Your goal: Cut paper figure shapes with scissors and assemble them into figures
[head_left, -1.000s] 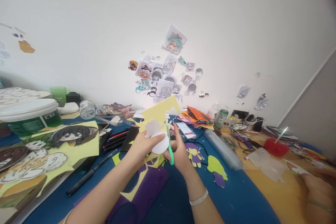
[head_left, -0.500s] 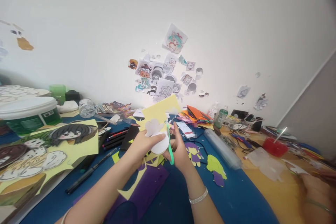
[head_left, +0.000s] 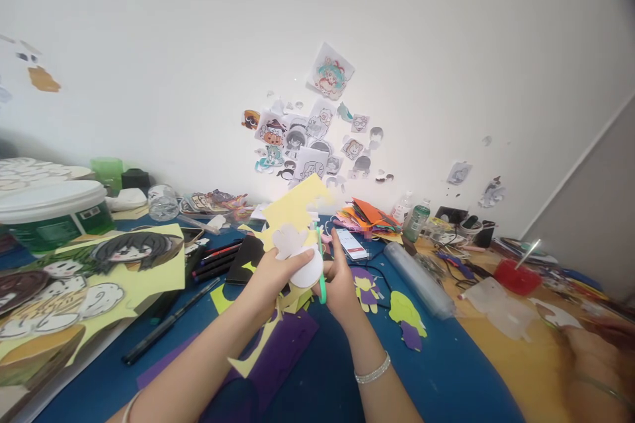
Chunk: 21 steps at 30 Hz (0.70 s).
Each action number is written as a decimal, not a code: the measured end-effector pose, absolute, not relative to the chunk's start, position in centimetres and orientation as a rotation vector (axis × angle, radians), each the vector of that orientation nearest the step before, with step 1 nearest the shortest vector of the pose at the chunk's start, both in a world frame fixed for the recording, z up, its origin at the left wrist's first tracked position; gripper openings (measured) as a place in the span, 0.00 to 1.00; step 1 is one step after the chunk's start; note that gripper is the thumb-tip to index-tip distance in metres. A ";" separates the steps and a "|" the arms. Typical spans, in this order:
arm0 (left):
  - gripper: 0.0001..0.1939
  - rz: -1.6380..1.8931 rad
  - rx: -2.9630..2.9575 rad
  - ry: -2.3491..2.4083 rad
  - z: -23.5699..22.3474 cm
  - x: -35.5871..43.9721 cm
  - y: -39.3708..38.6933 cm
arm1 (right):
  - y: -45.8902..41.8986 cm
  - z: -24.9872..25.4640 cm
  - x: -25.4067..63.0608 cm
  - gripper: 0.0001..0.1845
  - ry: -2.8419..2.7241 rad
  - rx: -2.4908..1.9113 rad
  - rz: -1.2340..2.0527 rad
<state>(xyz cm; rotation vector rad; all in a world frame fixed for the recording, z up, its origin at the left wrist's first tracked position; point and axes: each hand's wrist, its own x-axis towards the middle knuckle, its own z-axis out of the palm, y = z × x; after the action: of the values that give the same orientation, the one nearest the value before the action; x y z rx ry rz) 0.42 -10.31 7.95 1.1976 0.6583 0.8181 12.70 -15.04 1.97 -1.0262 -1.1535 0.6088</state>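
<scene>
My left hand (head_left: 270, 277) pinches a white paper cutout (head_left: 306, 269) with a rounded shape, together with a sheet of yellow paper (head_left: 292, 203) behind it. In my right hand (head_left: 340, 281) are scissors with green handles (head_left: 323, 287), held upright against the right edge of the paper; their blades are mostly hidden. A curling yellow offcut (head_left: 253, 353) hangs below my left hand. Under both hands lies purple paper (head_left: 285, 350) on the blue table cover (head_left: 377, 370). To the right rest a purple and yellow paper doll (head_left: 366, 291) and a yellow-green cutout (head_left: 407, 314).
Left are a board with drawn cartoon figures (head_left: 94, 291), a white-lidded tub (head_left: 54, 201) and several pens (head_left: 218, 268). Behind lie a phone (head_left: 353, 244) and coloured paper (head_left: 372, 215). A clear plastic roll (head_left: 419, 281) and another person's hand (head_left: 590, 350) are at right.
The yellow sheet has tilted and shifted slightly left and up, and its right edge looks different. The white cutout has moved slightly right with my left hand. The scissors stay beside it.
</scene>
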 end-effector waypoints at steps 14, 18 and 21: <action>0.26 0.801 1.132 0.677 8.1 0.6 -11.3 | -15.3 2.6 12.2 0.58 -1.073 -1.009 0.578; 0.25 0.796 1.167 0.669 8.0 0.4 -11.3 | -15.3 2.5 12.5 0.58 -1.099 -0.991 0.604; 0.25 0.823 1.180 0.692 8.1 0.4 -11.3 | -15.4 2.4 12.5 0.58 -1.130 -0.987 0.613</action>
<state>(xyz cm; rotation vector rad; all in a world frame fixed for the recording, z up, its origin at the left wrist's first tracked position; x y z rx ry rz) 0.40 -11.31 8.09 1.1805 0.6918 0.8231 12.51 -15.41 2.44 -0.9872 -1.1302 0.6134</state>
